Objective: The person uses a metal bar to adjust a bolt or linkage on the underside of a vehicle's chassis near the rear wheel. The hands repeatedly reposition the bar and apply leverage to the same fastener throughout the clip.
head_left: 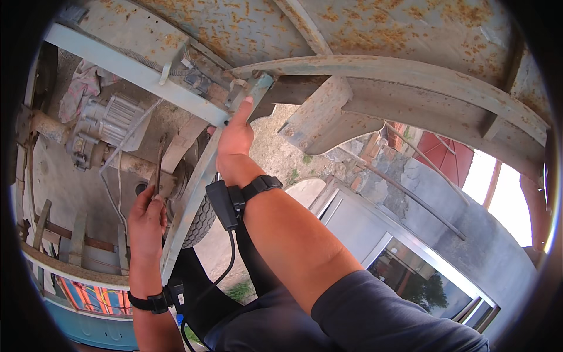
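My left hand point(146, 216) pinches a slim, rust-brown metal rod point(159, 167) that points up and away; its exact kind does not show. Beyond the rod lies a rusty axle tube point(130, 166) with a finned grey motor point(120, 124). My right hand point(236, 142) grips a pale blue-grey frame rail point(192, 202) near its far end. The thumb lies along the rail's top, and the other fingers curl round behind it, mostly hidden. Close by the right hand, a light blue crossbeam point(132, 71) meets the rail.
Overhead at the far side is a rust-spotted metal panel point(404, 29) with a curved rail point(399, 69). A treaded tyre point(200, 225) stands beneath the frame rail. Cables point(120, 146) hang beside the motor, and a stained cloth point(84, 92) lies behind it. A glazed metal door point(404, 264) stands right.
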Demonstrator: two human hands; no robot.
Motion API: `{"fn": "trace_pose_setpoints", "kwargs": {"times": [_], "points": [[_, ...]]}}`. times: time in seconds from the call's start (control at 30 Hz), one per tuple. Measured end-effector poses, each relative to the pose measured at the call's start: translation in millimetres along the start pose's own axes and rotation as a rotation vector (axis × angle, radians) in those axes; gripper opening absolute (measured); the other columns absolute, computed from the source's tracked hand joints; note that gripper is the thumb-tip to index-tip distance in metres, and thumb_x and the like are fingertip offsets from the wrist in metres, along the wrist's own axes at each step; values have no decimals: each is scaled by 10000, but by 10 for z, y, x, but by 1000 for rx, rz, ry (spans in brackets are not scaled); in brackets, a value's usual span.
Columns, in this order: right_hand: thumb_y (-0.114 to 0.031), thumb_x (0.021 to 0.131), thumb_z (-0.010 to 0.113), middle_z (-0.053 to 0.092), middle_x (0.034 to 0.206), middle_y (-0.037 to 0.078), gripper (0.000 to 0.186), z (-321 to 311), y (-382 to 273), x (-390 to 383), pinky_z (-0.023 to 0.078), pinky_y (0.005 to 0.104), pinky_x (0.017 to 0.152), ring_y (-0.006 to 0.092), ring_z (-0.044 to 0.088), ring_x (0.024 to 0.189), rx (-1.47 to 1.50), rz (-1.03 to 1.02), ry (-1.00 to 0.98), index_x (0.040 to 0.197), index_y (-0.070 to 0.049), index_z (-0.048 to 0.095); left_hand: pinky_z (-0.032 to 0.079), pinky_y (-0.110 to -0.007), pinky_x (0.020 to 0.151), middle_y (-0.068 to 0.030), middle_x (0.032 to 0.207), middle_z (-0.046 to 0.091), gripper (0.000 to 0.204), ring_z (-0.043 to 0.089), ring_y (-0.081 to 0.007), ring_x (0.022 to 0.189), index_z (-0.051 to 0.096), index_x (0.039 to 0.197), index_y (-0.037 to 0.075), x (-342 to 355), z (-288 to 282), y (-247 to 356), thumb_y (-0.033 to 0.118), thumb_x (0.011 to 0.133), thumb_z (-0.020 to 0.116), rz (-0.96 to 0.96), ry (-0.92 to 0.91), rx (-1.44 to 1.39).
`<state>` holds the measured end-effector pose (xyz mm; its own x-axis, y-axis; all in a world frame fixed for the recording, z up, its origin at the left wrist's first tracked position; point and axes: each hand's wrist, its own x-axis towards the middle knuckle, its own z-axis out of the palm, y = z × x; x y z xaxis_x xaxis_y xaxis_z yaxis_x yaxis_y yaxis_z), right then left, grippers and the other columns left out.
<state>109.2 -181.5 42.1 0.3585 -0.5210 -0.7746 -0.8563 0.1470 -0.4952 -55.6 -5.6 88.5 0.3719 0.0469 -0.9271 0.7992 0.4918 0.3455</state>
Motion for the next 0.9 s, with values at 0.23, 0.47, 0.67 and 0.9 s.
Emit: {"fn": "trace_pose_setpoints", "kwargs": {"times": [0.23, 0.47, 0.67, 0.9], "points": [[-847, 920, 407, 697, 1018, 117, 961, 15, 35, 38, 504, 377, 684, 231, 666, 718, 20, 10, 59, 1251, 33, 607, 371, -189, 507, 42, 797, 566, 350, 492, -19, 618, 597, 1354, -7, -34, 5, 62, 147, 1041, 573, -20, 10, -35], [-861, 922, 366, 673, 909, 90, 897, 37, 5, -29, 512, 376, 673, 233, 667, 698, 29, 22, 16, 1165, -38, 628, 418, -226, 566, 16, 796, 576, 328, 498, -54, 621, 617, 1302, -28, 67, 86, 29, 142, 1021, 616, 46, -59, -19], [-863, 926, 352, 660, 881, 84, 888, -54, -120, -47, 516, 378, 674, 226, 651, 720, -17, 28, 7, 1121, -48, 644, 394, -219, 549, 16, 786, 573, 319, 504, -46, 639, 623, 1315, -4, 47, 245, -1, 137, 1030, 600, 53, -128, -71], [-862, 924, 372, 665, 906, 96, 913, 2, 33, 15, 515, 389, 665, 223, 651, 716, 11, -23, 6, 1144, -16, 634, 382, -202, 519, 24, 784, 561, 346, 484, -36, 608, 590, 1351, -7, -182, -6, -218, 111, 1026, 577, -23, -39, -131]]}}
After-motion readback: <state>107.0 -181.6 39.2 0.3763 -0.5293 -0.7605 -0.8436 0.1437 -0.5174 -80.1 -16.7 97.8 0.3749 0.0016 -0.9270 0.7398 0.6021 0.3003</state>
